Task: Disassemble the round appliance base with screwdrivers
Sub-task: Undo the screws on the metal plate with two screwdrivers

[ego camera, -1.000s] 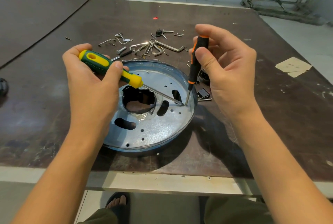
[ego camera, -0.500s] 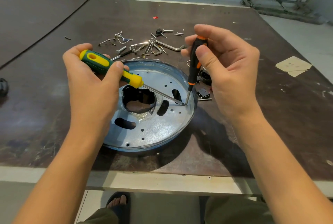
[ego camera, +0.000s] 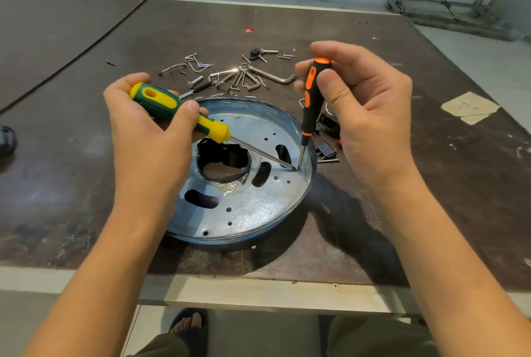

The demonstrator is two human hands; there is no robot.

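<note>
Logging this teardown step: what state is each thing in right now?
round base: lying flat on the table, open side up.
left hand: grips the yellow-green screwdriver.
right hand: pinches the black-orange screwdriver.
yellow-green screwdriver: slanted, tip by the base's right rim.
black-orange screwdriver: nearly upright, tip at the same spot.
screws and hex keys: loose on the table.

Two bare forearms reach in from the bottom edge, the left from 7 o'clock and the right from 5 o'clock, both angling toward the centre. The left hand [ego camera: 149,138] sits at about 9 o'clock from the centre with its back to the camera. Its fingers [ego camera: 190,109] curl round the handle of a yellow and green screwdriver [ego camera: 161,104]. The right hand [ego camera: 370,127], at about 2 o'clock, sits slightly higher in the frame. Its thumb and fingertips pinch the top of an orange and black screwdriver [ego camera: 311,104], held nearly upright. The hands do not touch.
</note>
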